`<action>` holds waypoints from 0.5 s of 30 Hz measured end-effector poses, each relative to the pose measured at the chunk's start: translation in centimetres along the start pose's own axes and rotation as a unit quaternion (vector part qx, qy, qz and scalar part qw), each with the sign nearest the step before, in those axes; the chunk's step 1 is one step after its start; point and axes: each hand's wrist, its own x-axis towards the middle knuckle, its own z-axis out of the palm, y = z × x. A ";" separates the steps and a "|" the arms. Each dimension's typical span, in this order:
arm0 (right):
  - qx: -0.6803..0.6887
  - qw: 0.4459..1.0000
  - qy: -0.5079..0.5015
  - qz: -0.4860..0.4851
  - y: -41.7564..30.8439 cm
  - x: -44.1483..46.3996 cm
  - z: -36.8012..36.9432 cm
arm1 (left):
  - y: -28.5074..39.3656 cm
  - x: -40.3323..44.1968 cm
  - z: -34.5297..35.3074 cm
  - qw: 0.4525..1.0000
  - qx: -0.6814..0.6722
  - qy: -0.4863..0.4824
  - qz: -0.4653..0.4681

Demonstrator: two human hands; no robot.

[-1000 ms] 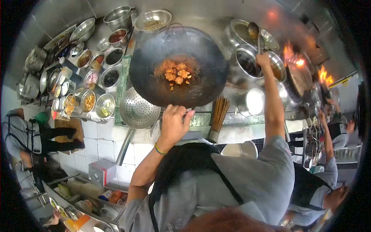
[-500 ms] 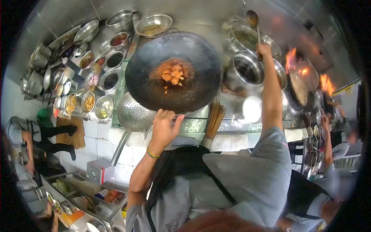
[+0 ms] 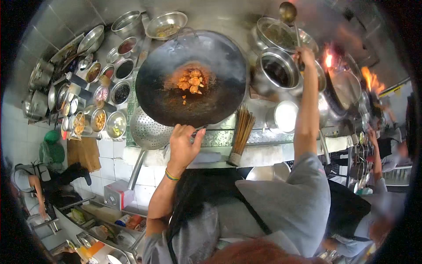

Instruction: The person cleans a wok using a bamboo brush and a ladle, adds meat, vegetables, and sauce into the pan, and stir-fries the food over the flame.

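Note:
My left hand (image 3: pixel 184 143) is closed around the handle at the near rim of a large dark wok (image 3: pixel 154 103). Reddish-brown chunks of food (image 3: pixel 191 81) lie in a small heap at the middle of the wok, with steam above. Stretched far forward, my right hand (image 3: pixel 304 57) grips the handle of a metal ladle (image 3: pixel 288 12). The ladle's bowl is raised toward the back wall, beyond a steel pot of dark liquid (image 3: pixel 279 70). Just left of my left hand, a perforated strainer (image 3: pixel 151 130) rests partly under the wok.
Several seasoning bowls (image 3: pixel 120 92) crowd the left counter. A bamboo brush (image 3: pixel 241 134) and a white-filled container (image 3: pixel 285 117) stand right of the wok. Flames (image 3: pixel 371 81) rise at another burner on the right. Co-workers (image 3: pixel 30 180) are at both sides.
The ladle's bowl has risen slightly toward the back and turned. The view has shifted a little, so the wok sits farther left. My left hand keeps its grip on the handle.

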 end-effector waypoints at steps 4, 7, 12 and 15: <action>-0.443 0.839 0.196 -0.249 7.5 -0.5 1.5 | -0.6 -0.1 -0.4 0.999 0.000 0.018 0.033; -0.153 0.982 0.049 -0.102 4.2 -6.4 0.5 | -1.8 -0.4 -0.2 0.998 -0.024 0.013 0.049; -0.522 0.714 0.207 -0.419 7.3 -9.8 2.0 | -3.3 -1.0 -0.5 0.996 -0.023 0.008 0.082; -0.408 0.877 0.123 -0.223 2.8 -14.2 1.8 | -4.5 -0.9 -1.1 0.996 -0.030 -0.005 0.088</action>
